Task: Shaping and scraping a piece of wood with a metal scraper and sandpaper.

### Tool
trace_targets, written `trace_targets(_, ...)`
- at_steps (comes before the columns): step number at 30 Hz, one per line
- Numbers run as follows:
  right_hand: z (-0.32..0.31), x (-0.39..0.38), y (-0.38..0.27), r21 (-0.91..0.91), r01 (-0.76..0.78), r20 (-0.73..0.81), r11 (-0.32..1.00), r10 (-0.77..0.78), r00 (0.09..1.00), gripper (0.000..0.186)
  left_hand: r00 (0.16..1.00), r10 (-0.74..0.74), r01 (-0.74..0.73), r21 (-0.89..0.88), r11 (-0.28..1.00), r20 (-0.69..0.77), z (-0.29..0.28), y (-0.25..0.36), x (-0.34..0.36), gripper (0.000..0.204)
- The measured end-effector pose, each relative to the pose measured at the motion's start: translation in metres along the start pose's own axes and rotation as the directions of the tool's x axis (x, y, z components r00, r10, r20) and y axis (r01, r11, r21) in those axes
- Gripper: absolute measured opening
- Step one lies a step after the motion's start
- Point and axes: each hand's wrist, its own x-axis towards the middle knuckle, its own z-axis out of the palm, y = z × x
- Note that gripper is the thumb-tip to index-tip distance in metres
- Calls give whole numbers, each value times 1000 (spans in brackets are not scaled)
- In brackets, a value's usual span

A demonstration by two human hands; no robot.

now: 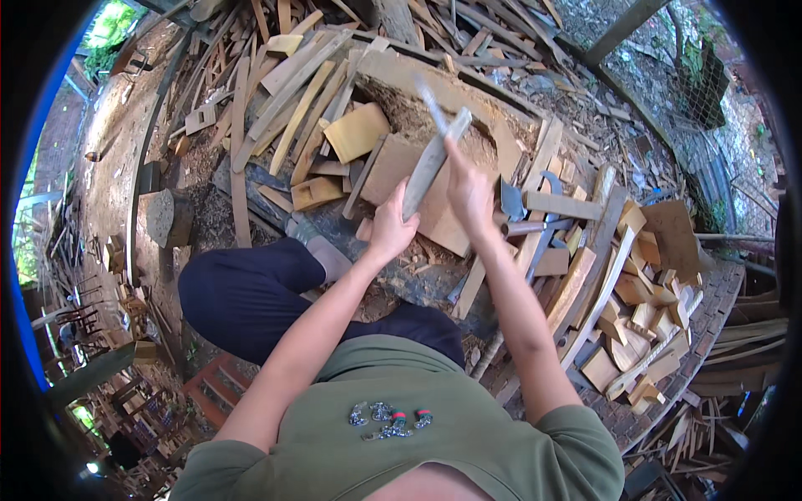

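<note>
Your left hand [393, 225] has its fingers wrapped round the near end of a grey wooden slat [431, 167], which slants up from them; your right hand [470, 199] grips a bladed tool [432, 104], blurred ahead of its fingers by the slat's far end; beneath both lies a brown board [443, 224]; beyond the left fingers, leftward, sits a yellowish wood block [357, 132].

1. A bare brown earth floor [109, 196] stretches along the left side, with brighter patches of daylight.
2. Sunlit green foliage [110, 29] shows at the upper left.
3. Wire mesh [700, 88] stands at the upper right, beyond a slanting beam [625, 32].
4. A grey corrugated sheet [712, 188] shows below the mesh.
5. A reddish slatted wooden frame [219, 382] stands at the lower left.
</note>
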Motion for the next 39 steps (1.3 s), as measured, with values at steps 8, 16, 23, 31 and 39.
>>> trace_targets(8, -10, -7, -8, -63, 22, 12, 998, -22, 1000, 44, 997, -76, 76, 48, 996, 1, -5, 20, 5, 69)
trace_targets(16, -3, -46, -33, -73, 34, 211, 997, -18, 977, 52, 998, -55, 54, 27, 998, 27, -1, -3, 11, 67)
trace_targets(23, -7, 11, -7, -40, -53, 56, 998, 55, 997, 49, 998, -35, 34, 20, 999, 49, -1, 7, 6, 72)
trace_targets(31, -11, -31, -22, -163, 11, 219, 987, 26, 975, 49, 993, -89, 88, 6, 996, 81, -4, 9, 9, 72)
trace_targets(39, 11, -17, -6, -49, -8, 2, 999, 8, 1000, 51, 992, -87, 86, 12, 996, 94, 1, -2, 9, 70)
